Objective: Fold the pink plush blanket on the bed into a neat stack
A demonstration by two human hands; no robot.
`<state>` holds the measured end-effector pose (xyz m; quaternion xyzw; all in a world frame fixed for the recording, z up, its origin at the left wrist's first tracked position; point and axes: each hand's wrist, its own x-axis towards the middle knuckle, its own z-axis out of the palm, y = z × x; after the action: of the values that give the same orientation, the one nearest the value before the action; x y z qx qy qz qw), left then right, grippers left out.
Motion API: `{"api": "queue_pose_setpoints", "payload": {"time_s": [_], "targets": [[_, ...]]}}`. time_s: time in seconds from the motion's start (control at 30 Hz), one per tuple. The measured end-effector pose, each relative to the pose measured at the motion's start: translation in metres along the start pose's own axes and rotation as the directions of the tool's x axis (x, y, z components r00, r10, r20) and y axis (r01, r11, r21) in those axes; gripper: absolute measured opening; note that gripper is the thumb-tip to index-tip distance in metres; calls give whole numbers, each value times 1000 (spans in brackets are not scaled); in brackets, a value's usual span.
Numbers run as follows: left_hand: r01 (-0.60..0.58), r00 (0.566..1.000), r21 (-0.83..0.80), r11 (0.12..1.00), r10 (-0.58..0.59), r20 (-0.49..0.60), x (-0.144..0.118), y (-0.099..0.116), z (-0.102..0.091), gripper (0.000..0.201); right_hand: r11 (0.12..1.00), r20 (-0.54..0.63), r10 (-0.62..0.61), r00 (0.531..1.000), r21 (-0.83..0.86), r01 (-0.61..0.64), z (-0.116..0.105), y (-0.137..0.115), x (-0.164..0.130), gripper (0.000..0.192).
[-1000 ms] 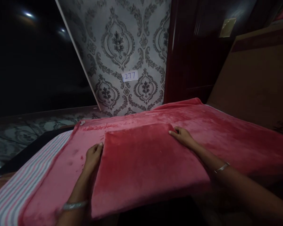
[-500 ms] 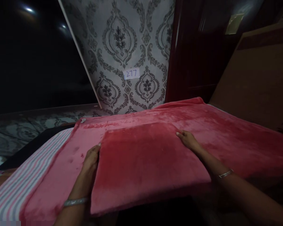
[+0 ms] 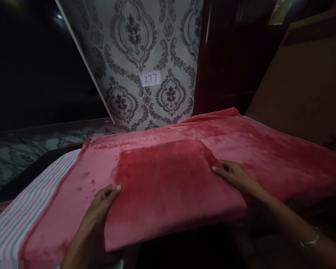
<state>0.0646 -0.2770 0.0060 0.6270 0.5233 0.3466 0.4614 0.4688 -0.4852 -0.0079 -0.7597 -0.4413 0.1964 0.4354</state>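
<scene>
A folded piece of red and pink plush fabric [image 3: 168, 186] lies flat, its near edge reaching the front of the surface. Beneath and around it spreads a larger pink plush blanket [image 3: 246, 145]. My left hand [image 3: 106, 200] is at the folded fabric's left edge, thumb on top and fingers curled by the side. On the opposite edge, my right hand [image 3: 232, 175] pinches the fabric, with its thumb on top and the other fingertips partly hidden. A bangle [image 3: 310, 241] circles my right wrist.
A striped sheet [image 3: 39, 194] shows along the left, beside a dark panel [image 3: 39, 67]. Patterned wallpaper [image 3: 134, 63] with a paper label "277" [image 3: 151, 78] stands behind. A dark red door [image 3: 224, 56] and a brown board [image 3: 305, 82] rise at the right.
Both hands have slid nearer to me along the folded fabric's side edges. My left thumb now lies over the edge. The camera view has shifted slightly.
</scene>
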Motion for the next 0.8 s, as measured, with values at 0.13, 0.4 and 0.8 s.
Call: {"api": "queue_pose_setpoints", "payload": {"time_s": [0.13,0.4,0.8], "targets": [[-55,996,129,990,63,-59,-6,4,10,62,995,-200,-95,975,-52,86,10,15,-3,42],[76,996,-27,997,-77,-37,-35,2,-1,56,992,-242,-4,970,120,34,5,18,-29,52],[-76,993,190,979,92,-79,-74,-40,-14,57,985,-264,101,959,164,-59,7,26,-77,39]]}}
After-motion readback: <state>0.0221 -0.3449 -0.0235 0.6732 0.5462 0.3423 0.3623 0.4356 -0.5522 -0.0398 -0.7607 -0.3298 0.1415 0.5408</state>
